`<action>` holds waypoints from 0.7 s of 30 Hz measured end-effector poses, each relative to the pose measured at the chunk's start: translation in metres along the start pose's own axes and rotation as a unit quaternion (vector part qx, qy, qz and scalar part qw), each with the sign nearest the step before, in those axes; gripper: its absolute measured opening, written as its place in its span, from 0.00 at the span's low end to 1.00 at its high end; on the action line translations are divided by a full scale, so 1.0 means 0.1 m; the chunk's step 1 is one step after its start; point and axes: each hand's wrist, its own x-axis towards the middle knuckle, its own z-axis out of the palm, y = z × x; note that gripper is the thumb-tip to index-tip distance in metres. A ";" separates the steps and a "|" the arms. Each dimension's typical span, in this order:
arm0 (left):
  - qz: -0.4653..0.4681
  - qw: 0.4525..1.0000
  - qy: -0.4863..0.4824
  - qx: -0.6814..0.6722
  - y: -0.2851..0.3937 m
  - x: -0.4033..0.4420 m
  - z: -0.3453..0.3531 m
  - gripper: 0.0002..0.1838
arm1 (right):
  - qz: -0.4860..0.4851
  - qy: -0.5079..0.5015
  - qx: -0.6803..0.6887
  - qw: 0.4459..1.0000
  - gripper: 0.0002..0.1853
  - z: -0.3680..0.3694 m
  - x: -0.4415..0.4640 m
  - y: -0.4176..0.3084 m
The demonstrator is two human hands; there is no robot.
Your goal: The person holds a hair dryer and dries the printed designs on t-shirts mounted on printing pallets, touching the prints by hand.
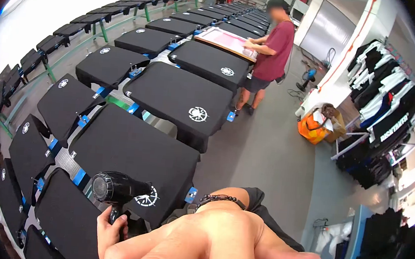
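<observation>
Wrapped around the handle of a black hair dryer (pixel 117 189), my left hand (pixel 107 233) is closed at the lower left. The dryer's body is over a black shirt (pixel 133 155) with a white round print. My right hand (pixel 217 239), with a dark beaded bracelet (pixel 221 198) at the wrist, is very close to the camera at the bottom centre. Its thumb stretches right and its fingers are spread, with the fingertips cut off by the frame. I see nothing held in it.
Rows of black shirts on boards (pixel 178 97) run into the distance. Ahead, a person (pixel 276 49) handles a framed screen (pixel 227 41). At right are a clothes rack (pixel 392 103), an orange bag (pixel 312 129), a blue fan (pixel 310 75) and cables.
</observation>
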 end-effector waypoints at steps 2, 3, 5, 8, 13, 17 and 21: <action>0.016 1.000 0.006 0.007 -0.01 0.03 0.01 0.08 | -0.001 0.003 -0.005 1.000 0.44 -0.01 -0.03 -0.03; 0.023 1.000 -0.004 0.011 -0.06 0.08 -0.03 0.08 | -0.002 0.005 -0.009 1.000 0.44 -0.02 -0.06 -0.04; 0.023 1.000 -0.006 0.001 -0.07 0.08 -0.03 0.07 | -0.003 0.005 -0.010 1.000 0.44 -0.02 -0.10 -0.06; 0.029 1.000 0.007 -0.005 -0.11 0.09 0.01 0.07 | -0.004 0.009 -0.011 1.000 0.45 -0.02 -0.18 -0.14; 0.102 0.990 0.093 0.007 -0.62 0.18 0.00 0.09 | -0.008 0.007 0.010 1.000 0.46 -0.03 -0.33 -0.36; 0.077 0.987 0.144 -0.005 -0.32 -0.05 0.34 0.17 | 0.029 -0.022 0.048 0.998 0.46 -0.01 -0.48 -0.73; 0.053 0.980 0.187 -0.046 -0.33 -0.25 0.78 0.18 | 0.032 0.014 0.012 0.999 0.42 0.21 -0.31 -1.32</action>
